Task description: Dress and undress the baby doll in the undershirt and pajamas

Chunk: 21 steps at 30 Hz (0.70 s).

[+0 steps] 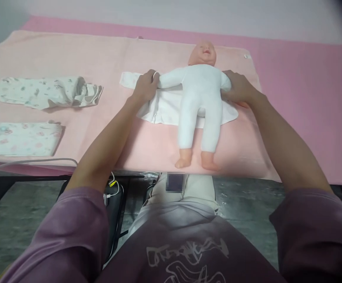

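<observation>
A baby doll (202,84) with a white cloth body lies face up, its feet toward me. Spread under its back is a white baby shirt (167,104), with one patterned sleeve (128,79) stretched out to the left. My left hand (145,86) is closed on the shirt's sleeve, right by the end of the doll's outstretched arm; the doll's hand on that side is hidden. On the other side, my right hand (238,87) wraps round the doll's other arm, hiding its lower part.
Peach blanket (100,55) covers much of the pink table surface (303,106). Folded patterned baby clothes (44,92) and a folded printed cloth (22,138) lie at the left. A white cable (41,160) runs along the front edge, above a black chair or case (114,220).
</observation>
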{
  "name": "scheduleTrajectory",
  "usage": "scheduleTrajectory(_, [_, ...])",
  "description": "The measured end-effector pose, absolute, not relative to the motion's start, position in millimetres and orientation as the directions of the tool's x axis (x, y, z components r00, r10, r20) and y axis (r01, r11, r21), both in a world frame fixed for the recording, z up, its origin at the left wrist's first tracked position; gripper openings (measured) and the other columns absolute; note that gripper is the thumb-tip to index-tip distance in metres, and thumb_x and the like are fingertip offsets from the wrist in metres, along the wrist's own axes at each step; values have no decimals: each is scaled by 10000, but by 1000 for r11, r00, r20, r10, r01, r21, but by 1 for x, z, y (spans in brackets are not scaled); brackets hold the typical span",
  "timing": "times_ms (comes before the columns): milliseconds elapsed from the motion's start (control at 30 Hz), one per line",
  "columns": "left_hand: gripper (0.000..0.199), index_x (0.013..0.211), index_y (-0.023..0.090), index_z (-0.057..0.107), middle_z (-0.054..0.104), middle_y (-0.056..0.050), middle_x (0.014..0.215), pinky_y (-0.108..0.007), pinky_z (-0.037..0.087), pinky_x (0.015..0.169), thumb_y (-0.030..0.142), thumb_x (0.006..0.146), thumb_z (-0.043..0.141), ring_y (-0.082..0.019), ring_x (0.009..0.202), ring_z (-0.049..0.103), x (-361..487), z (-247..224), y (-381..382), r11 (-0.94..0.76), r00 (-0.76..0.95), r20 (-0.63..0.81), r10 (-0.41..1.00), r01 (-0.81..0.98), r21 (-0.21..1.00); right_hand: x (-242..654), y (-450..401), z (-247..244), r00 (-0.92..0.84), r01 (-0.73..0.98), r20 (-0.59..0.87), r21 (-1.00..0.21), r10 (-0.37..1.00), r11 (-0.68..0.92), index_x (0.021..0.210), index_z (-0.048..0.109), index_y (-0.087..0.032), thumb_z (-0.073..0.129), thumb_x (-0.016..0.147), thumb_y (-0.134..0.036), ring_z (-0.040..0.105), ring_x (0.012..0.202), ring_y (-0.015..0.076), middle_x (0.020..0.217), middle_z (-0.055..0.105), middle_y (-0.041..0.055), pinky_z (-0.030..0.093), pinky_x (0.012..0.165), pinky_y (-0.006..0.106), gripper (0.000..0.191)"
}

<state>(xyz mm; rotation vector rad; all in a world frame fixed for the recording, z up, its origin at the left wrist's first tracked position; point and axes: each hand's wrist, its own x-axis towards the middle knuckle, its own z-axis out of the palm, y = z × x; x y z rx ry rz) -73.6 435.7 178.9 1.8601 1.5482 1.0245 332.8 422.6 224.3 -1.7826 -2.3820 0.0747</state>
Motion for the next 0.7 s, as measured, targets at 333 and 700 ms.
scheduleTrajectory(333, [400, 888, 267, 531, 620, -44, 931, -456, 372, 1169, 478, 1207, 415, -252, 1067, 506, -61, 205, 452, -216, 54, 251, 967, 701, 680, 272, 427, 255, -346, 874, 143, -311, 927, 374, 1515, 536, -164, 680, 1111, -296, 581, 1316, 245, 1552, 671, 126, 438, 1060, 368, 449])
scheduleTrajectory(700, [566, 1408, 199, 596, 701, -47, 1392, -479, 282, 1293, 669, 1183, 377, -235, 1324, 471, -65, 215, 441, -176, 145, 102, 984, 719, 673, 261, 417, 246, -285, 936, 209, -148, 935, 318, 1543, 547, -181, 775, 1026, -440, 470, 1489, 374, 1631, 559, 179, 422, 1207, 535, 622])
